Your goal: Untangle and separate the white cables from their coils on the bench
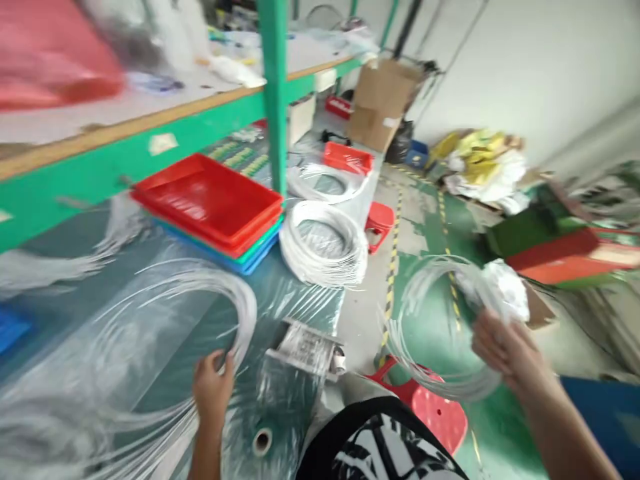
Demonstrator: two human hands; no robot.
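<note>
My right hand (505,347) is closed around one side of a loose coil of thin white wire (435,383), held up over the floor to the right of the bench. Over the bench, my left hand (214,383) has its thumb and fingers curled at a curved bundle of white wires (245,300), whose loose ends fan out to the left. More white wires (165,433) spread below and left of that hand, blurred. Further along the bench lie a thick white coil (325,243) and another coil (320,183) behind it.
Stacked red, green and blue trays (210,200) stand beside a green shelf post (273,93). A plastic-wrapped block (303,347) and a cardboard-cored roll (262,441) lie near my body. Red stools (440,413) stand by the bench edge, and bins (550,233) at right.
</note>
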